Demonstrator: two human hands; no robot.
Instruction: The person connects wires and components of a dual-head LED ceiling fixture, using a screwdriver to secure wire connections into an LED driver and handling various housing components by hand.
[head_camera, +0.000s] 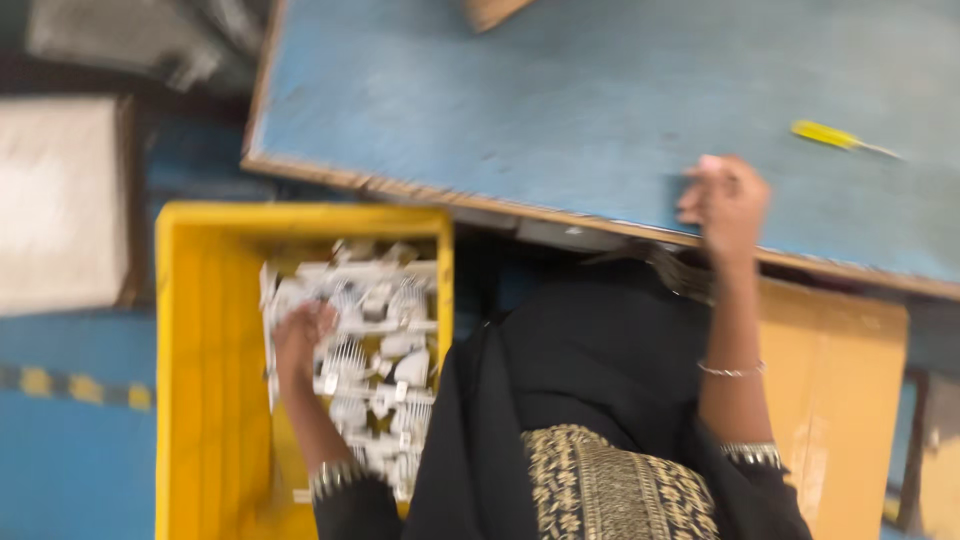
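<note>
My left hand (303, 335) is down in the yellow crate (205, 380) beside the table, fingers curled into the heap of white metal parts (375, 355); the blur hides whether I actually pinch one. The heap's long axis runs along the crate, from the far wall towards me. My right hand (727, 203) rests loosely closed at the blue table (560, 100) edge, well apart from the yellow screwdriver (838, 138).

left hand (303, 335) reaching down, fingers curled, right hand (727, 200) raised, fisted
</note>
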